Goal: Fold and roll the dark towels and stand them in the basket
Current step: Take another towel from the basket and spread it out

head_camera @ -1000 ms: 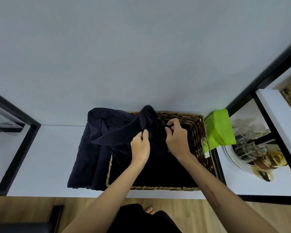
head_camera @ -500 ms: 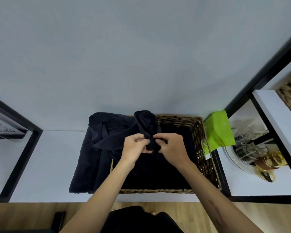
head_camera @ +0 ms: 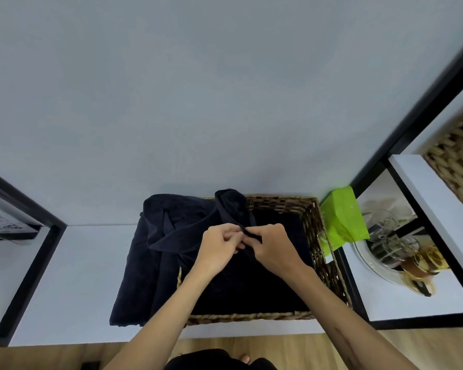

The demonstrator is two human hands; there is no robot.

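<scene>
While both hands pinch 1 edge of the dark towel (head_camera: pixel 187 231) above the wicker basket (head_camera: pixel 312 236), left hand (head_camera: pixel 219 249) and right hand (head_camera: pixel 275 249) nearly touch; its bulk trails left onto the counter (head_camera: pixel 86 263).

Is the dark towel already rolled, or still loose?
Still loose. The dark towel hangs crumpled over the basket rim; both hands pinch one edge.

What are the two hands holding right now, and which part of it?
Both the left hand and the right hand pinch the dark towel by a narrow bunched edge, above the basket.
</scene>
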